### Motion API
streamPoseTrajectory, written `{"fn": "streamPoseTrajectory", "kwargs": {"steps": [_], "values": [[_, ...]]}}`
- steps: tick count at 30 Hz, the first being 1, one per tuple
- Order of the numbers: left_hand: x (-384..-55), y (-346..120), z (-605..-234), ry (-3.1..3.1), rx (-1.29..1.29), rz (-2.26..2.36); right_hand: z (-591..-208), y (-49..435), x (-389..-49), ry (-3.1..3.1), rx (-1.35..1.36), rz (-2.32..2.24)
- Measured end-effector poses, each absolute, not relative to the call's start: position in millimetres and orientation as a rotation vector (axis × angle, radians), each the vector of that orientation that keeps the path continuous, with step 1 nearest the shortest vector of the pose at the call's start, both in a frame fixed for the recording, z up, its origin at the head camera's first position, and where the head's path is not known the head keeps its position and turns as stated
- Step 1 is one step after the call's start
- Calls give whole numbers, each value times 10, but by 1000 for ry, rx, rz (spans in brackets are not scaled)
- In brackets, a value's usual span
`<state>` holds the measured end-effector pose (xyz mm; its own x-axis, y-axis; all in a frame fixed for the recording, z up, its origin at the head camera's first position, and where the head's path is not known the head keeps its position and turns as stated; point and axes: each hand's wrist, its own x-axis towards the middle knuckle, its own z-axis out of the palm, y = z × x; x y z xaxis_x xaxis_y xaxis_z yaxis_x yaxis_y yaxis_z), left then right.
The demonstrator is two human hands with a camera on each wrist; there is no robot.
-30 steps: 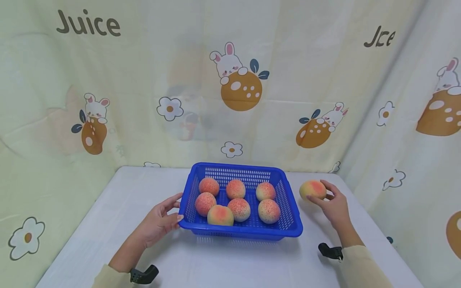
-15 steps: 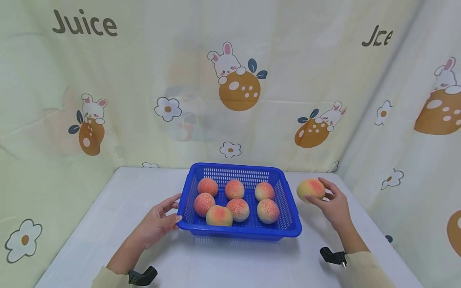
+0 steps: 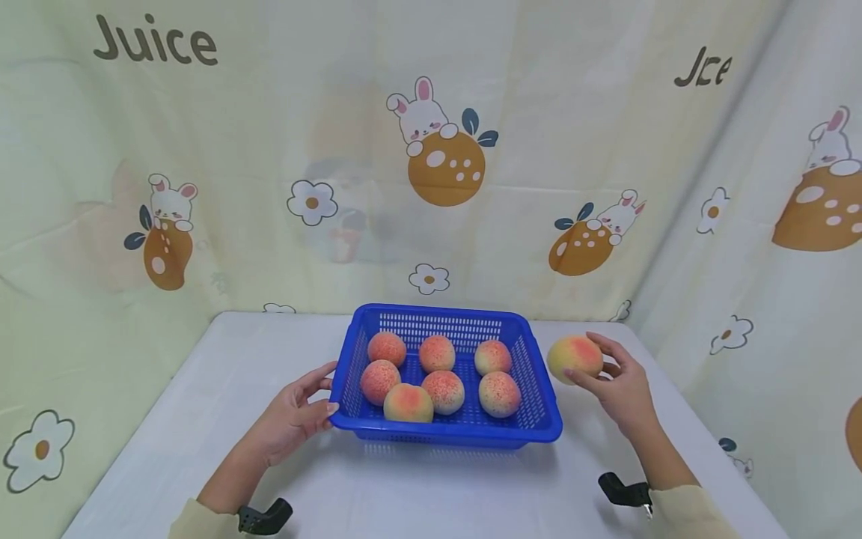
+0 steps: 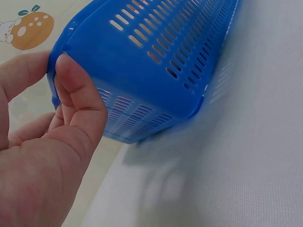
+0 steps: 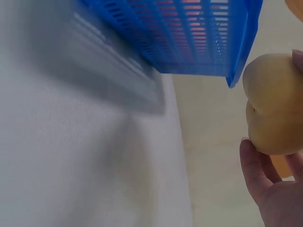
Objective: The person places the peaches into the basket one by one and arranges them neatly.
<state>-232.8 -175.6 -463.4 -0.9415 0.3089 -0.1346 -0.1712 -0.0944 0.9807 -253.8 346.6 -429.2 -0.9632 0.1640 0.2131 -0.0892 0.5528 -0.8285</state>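
A blue plastic basket point(image 3: 458, 434) with slotted walls is in the middle of the head view, holding several peaches. My left hand point(image 3: 289, 419) pinches its rim at the left side; in the left wrist view the thumb point(image 4: 78, 78) lies against the outer wall. Just beyond the basket's right wall, my right hand point(image 3: 622, 389) grips a yellow peach point(image 3: 575, 359) with a red blush, thumb and fingers around it. The same peach point(image 5: 274, 104) appears off the table in the right wrist view, close to the basket's rim. Inside the basket, one smoother yellow peach point(image 3: 408, 404) lies at the front left among red-speckled ones.
A white-covered table point(image 3: 431, 494) lies under the basket. Printed curtains point(image 3: 269, 150) rise along its back and sides. Each wrist wears a black strap mount, such as the left mount point(image 3: 266, 516).
My right hand has carried the yellow peach a little left, nearer the basket's right wall. The left hand keeps hold of the rim. The whole view has shifted slightly left.
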Motion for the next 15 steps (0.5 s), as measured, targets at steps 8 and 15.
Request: {"fn": "streamPoseTrajectory", "kwargs": {"steps": [8, 15], "values": [[-2317, -1750, -4626, 1859, 154, 2109, -4237, 3349, -2399, -2520, -19, 1346], [-2321, -1756, -4645, 1858, 175, 2109, -4203, 3201, -2267, -2539, -18, 1358]]}}
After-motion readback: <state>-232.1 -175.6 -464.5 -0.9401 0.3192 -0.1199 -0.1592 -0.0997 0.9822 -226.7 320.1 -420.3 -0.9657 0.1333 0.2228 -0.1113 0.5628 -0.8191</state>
